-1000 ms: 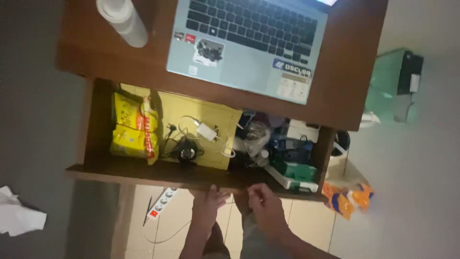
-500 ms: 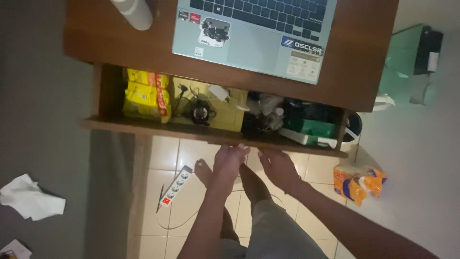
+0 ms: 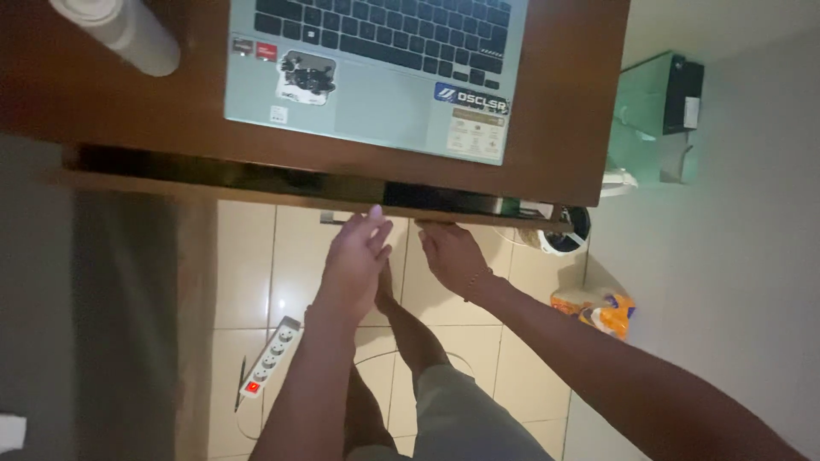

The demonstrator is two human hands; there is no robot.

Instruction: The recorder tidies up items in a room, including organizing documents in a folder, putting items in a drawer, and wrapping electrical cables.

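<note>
A wooden drawer under the brown desk shows only as a narrow dark slot, pushed almost fully in. My left hand lies flat with its fingertips against the drawer's front edge, holding nothing. Just to the right, my right hand, with a thin bracelet at the wrist, also presses its fingers against that edge and grips nothing. The drawer's contents are hidden. My bare leg and foot show below, between the arms.
A pale green laptop with stickers lies open on the desk, and a white cylinder stands at its left. On the tiled floor are a white power strip, an orange bag and a green box.
The drawer was open, showing yellow packets and cables. Both hands have pushed it in under the desk, and its contents are now out of sight.
</note>
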